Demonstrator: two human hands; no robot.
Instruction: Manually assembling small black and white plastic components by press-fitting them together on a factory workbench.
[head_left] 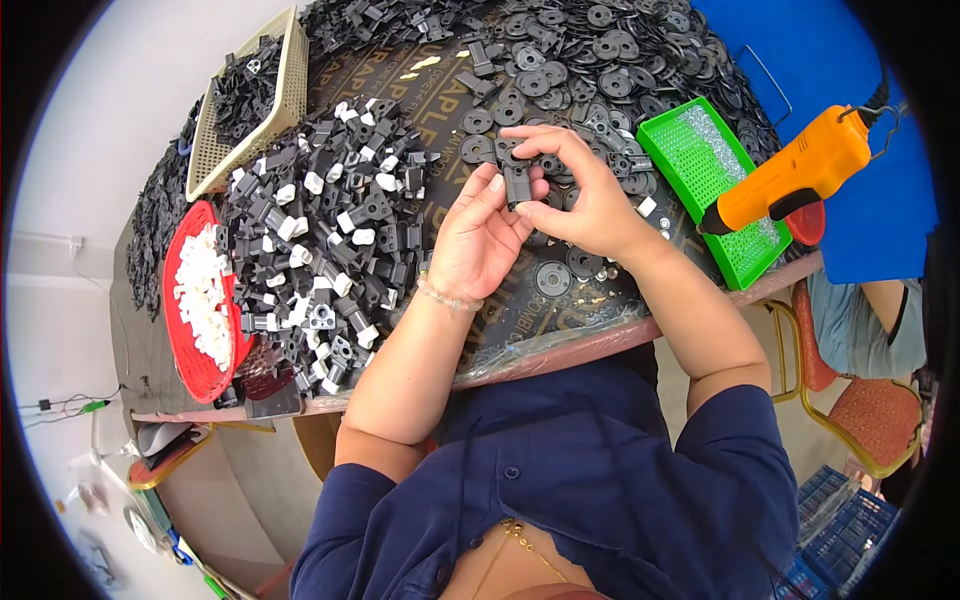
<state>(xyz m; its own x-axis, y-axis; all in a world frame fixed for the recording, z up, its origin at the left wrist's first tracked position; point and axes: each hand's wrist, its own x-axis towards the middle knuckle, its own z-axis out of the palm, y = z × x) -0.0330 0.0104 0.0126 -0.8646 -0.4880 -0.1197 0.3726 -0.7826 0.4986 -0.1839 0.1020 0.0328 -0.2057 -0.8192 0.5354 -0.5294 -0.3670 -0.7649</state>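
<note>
Over the middle of the table I hold a small black plastic fitting (517, 186), with a flat rounded head and a square-looking stem. My left hand (466, 248) cradles it from below, thumb against its side. From the other side my right hand (592, 212) pinches it, index finger at the top and thumb at the lower end. Around and beyond the hands lie round black plastic discs (552, 279) with holes. To the left spreads a heap of black fittings (300, 240), several with white caps.
An orange electric screwdriver (800, 170) hangs at the right over a green basket (660, 135) of small silvery screws. A red basket (243, 345) of white caps stands far left, below a beige basket (292, 90) of black parts. Another person's arm (884, 300) shows at right.
</note>
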